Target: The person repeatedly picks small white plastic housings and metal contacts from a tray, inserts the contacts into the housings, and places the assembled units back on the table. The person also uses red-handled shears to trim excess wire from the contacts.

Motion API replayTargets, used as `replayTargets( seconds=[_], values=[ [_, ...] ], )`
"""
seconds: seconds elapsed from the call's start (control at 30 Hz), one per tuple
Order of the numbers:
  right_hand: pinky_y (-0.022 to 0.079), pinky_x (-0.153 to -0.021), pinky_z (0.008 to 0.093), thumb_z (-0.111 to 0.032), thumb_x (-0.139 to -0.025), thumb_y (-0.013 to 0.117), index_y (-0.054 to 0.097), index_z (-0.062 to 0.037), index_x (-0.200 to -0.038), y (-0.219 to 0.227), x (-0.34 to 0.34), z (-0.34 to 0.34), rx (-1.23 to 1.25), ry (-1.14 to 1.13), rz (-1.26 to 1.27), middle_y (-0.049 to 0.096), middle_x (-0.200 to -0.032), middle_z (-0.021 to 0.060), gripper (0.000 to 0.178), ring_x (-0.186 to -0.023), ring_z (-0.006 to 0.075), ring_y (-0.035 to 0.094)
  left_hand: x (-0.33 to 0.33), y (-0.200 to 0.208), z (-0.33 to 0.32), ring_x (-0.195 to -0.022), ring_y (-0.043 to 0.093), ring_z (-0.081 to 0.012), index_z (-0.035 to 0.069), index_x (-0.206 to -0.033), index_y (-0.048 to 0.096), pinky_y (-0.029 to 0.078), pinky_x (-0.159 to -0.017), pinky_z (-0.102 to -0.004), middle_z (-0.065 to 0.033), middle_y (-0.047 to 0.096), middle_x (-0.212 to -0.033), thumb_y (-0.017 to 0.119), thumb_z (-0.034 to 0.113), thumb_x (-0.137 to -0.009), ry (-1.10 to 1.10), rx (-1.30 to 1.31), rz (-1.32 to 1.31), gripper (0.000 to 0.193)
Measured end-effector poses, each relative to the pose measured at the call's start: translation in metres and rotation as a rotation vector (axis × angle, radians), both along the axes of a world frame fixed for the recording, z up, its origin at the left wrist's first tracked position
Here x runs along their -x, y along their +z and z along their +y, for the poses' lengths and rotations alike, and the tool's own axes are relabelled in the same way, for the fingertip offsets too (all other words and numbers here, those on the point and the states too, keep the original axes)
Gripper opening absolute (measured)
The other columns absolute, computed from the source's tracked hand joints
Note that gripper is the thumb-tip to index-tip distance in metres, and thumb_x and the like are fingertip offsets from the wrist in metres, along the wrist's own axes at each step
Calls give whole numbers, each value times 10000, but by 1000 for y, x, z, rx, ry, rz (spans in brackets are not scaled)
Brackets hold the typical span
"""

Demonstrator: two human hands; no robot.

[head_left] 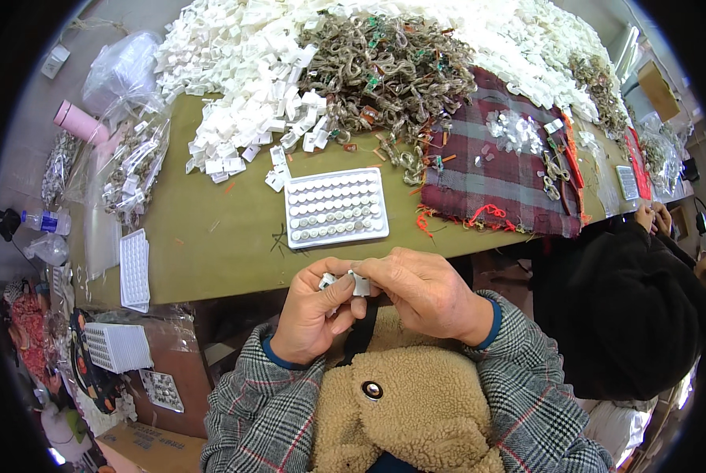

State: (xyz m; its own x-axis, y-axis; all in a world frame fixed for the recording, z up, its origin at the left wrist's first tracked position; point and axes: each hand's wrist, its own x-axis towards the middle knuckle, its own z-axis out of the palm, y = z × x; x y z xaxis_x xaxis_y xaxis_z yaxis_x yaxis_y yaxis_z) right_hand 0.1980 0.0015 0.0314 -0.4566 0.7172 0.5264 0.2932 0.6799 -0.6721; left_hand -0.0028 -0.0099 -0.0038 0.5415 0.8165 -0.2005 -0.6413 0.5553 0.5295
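Observation:
Close together in front of my chest, my left hand (312,319) and my right hand (430,293) work on small white plastic pieces. The fingers of my left hand are closed round a white plastic piece (360,284), with another white bit showing by its knuckles. My right hand pinches the top of the same piece between thumb and fingertips. Just beyond my hands, on the table, lies a white tray (299,243) with rows of small round whitish parts. My fingers hide most of what they hold.
On the green table (203,268) a big heap of white plastic pieces (235,126) surrounds a pile of coiled clear cords (384,71). A plaid cloth (479,185) bears clear bits. Stacked white trays (118,347) stand left. A person in black (613,315) sits at right.

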Motion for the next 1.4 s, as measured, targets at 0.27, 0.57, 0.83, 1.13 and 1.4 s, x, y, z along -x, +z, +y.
replayTargets(
  seconds=[0.27, 0.57, 0.83, 1.13, 1.4],
  values=[
    [509, -620, 386, -7, -699, 644, 537, 18, -1318, 6, -15, -6, 45, 97, -201, 594, -754, 90, 629, -698, 284, 611, -5, 0, -4, -686, 672, -119, -28, -1082, 623, 407, -417, -168, -114, 702, -914, 616, 88, -977, -83, 35, 115, 157],
    [542, -648, 362, 14, -860, 621, 609, 16, -1104, 0, -17, -20, 556, -76, 64, 670, -862, 169, 244, -762, 312, 684, -12, 5, -6, -564, 585, -94, -34, -1072, 622, 348, -398, -166, -162, 695, -882, 617, 93, -973, -27, 54, 217, 161],
    [503, -638, 386, 21, -857, 635, 601, -4, -946, -2, -2, -21, 356, -161, -16, 594, -817, 177, 98, -734, 354, 626, -4, 3, -8, -635, 640, -107, -36, -1106, 629, 371, -406, -165, -115, 692, -862, 648, 63, -949, 12, 58, 227, 187],
    [520, -640, 352, 60, -818, 687, 657, 13, -1001, -12, 27, -5, 183, -58, 114, 653, -845, 145, 192, -707, 284, 647, 21, 31, 3, -617, 604, -84, -23, -1113, 620, 365, -418, -168, -120, 683, -894, 631, 82, -967, 40, 91, 316, 180],
    [501, -625, 301, 56, -847, 679, 672, 24, -986, -7, -5, 6, 261, -263, 137, 655, -832, 141, 142, -669, 219, 621, 175, 152, 149, -620, 633, -112, -8, -1026, 633, 503, -574, -274, -73, 680, -902, 631, 76, -937, 979, -954, 1199, 122]
  ],
)
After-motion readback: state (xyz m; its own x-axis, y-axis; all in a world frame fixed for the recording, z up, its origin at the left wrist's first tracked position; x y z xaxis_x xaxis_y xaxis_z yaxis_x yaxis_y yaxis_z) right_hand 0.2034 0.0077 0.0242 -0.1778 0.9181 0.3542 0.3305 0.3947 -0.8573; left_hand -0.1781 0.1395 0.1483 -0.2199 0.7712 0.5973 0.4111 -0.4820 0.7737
